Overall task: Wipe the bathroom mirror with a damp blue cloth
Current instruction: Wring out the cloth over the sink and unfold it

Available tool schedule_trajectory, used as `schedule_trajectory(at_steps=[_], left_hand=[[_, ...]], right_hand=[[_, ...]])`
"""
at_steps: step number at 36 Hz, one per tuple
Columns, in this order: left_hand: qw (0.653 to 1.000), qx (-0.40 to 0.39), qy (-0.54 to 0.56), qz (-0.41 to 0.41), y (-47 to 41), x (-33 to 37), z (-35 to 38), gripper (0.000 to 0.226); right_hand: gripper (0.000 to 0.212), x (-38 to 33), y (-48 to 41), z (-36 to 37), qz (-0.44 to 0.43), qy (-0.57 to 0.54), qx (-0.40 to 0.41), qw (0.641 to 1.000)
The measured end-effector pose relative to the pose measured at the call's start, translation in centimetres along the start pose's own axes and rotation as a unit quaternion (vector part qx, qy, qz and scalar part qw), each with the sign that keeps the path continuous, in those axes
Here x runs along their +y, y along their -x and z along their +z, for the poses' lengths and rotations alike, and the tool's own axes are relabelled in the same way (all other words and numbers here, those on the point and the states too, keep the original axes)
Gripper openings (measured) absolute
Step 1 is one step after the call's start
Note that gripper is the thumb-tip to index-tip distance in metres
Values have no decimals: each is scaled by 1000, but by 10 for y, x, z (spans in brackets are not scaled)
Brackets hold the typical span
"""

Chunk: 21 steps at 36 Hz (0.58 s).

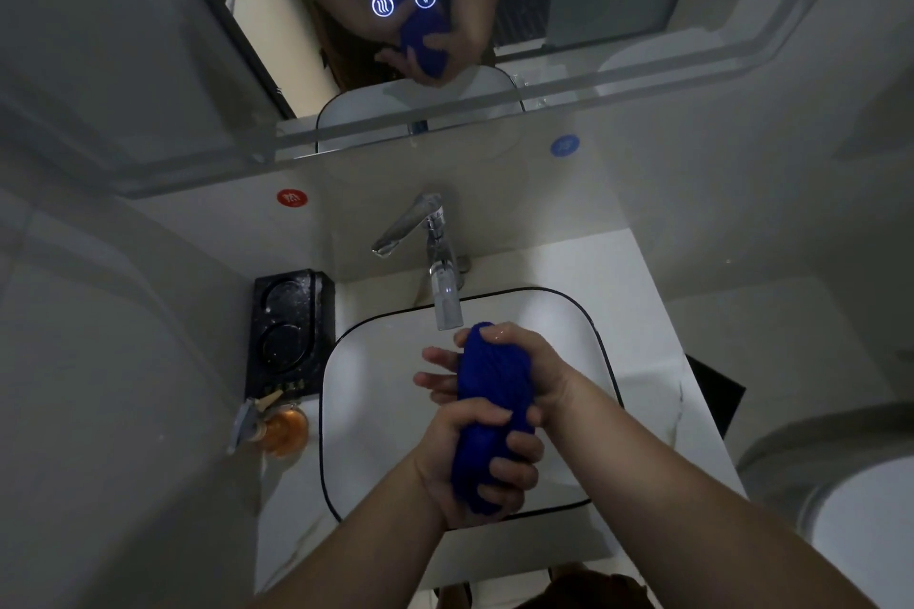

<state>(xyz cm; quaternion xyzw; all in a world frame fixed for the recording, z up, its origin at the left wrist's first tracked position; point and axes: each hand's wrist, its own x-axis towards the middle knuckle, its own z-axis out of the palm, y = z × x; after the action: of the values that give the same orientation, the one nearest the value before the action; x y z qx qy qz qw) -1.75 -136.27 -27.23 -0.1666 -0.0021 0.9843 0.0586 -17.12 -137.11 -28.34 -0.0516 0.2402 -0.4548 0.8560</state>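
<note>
A blue cloth [492, 415] is bunched into a thick roll over the white sink [376, 361], just below the chrome faucet [435, 252]. My left hand [475, 465] grips its near end, fingers wrapped around it. My right hand [524, 371] clasps its far end, fingertips showing on the left side of the roll. The bathroom mirror [593, 0] hangs on the wall above, with two lit touch icons [403, 1]. It reflects both hands and the cloth.
A black tray [287, 331] with two round recesses sits left of the sink. An amber pump bottle [282, 430] stands in front of it. Red [292, 198] and blue [565, 145] stickers mark the wall. A white toilet [841, 509] is at the right.
</note>
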Motion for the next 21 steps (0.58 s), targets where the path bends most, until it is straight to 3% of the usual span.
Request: schedule_trajectory(at_steps=[4,8,11,13,15,18,21], left_hand=[[981,164,-97,23,7,-2,1,18],[913,346,-212,50,2,-4,2,24],[836,462,-286,78,-10,-4,-4,29],[765,527,-367,55,-20,-1,-7,32],[674,579,-458,25,-29,6,-15,28],[611,585,-533,25,-30,10,-27,34],[540,587,-603,-17,-25,11,-25,46]], right_hand=[[17,-5,0,3,29,80,81,993],[7,-5,-6,14,25,244,196,949],[11,2,-15,21,0,342,296,892],[13,9,-22,22,-21,360,353,863],[19,17,-30,15,-38,327,401,855],[25,29,-37,-2,-60,226,466,854],[18,36,-32,-16,-27,165,506,846]])
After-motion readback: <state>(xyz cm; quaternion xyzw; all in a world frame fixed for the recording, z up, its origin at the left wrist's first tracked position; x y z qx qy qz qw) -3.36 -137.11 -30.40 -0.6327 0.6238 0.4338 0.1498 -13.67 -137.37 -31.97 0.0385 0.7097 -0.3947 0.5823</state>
